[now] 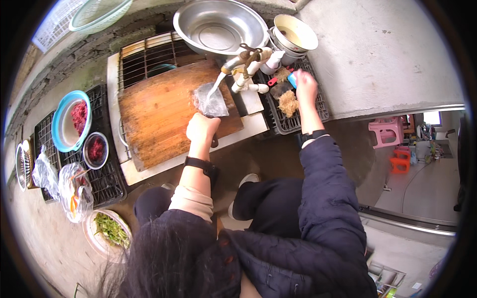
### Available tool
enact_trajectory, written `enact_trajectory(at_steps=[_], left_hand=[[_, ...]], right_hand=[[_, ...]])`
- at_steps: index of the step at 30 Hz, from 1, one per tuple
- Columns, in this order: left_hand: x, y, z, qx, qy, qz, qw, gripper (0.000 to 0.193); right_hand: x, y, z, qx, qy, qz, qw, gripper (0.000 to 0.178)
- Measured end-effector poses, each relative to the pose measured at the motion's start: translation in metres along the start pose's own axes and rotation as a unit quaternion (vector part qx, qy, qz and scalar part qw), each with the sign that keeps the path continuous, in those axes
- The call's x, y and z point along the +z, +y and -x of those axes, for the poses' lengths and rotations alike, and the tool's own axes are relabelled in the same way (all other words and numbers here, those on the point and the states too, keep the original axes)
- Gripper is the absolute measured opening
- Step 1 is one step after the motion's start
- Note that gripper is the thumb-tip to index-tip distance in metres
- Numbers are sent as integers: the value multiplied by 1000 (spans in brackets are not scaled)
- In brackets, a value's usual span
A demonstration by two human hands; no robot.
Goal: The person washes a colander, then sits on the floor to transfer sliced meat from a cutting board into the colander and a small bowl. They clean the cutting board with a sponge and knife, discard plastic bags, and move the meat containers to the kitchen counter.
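My left hand [201,130] is closed around the dark handle of a cleaver [210,101]. Its broad blade lies over the wooden cutting board [154,116], glossy under water running from the tap [238,64]. Out to the right, above a black plastic crate [318,102], my right hand [305,85] is closed on a small blue item [292,79]; its kind cannot be made out. Just below that hand sits a tan, fibrous scrubber [288,103] in the crate.
A large steel basin [221,30] stands behind the tap, with a cream enamel bowl [295,32] beside it. At left, a blue colander [59,126] and a small bowl [85,151] hold red meat. Green vegetables fill a round basin [92,236]. White pipes [256,88] rise beside the board.
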State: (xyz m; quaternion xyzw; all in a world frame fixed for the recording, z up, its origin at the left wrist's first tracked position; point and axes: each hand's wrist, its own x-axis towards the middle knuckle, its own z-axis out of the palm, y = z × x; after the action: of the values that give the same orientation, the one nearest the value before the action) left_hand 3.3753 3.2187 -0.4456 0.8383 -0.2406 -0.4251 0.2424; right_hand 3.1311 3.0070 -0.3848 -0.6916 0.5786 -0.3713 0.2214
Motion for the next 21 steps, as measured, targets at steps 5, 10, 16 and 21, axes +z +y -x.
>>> enact_trajectory(at_steps=[5, 10, 16, 21], left_hand=[[-11, -19, -4, 3, -16, 373, 928, 18], [6, -16, -38, -33, -54, 549, 834, 29], [31, 7, -50, 57, -114, 572, 810, 37], [3, 7, -28, 56, -127, 453, 881, 56]], right_hand=[[30, 130, 70, 49, -34, 283, 957, 35], [25, 87, 62, -21, 20, 246, 969, 8], [51, -44, 92, -160, -183, -56, 968, 24], [108, -103, 125, -277, -149, -29, 949, 29]])
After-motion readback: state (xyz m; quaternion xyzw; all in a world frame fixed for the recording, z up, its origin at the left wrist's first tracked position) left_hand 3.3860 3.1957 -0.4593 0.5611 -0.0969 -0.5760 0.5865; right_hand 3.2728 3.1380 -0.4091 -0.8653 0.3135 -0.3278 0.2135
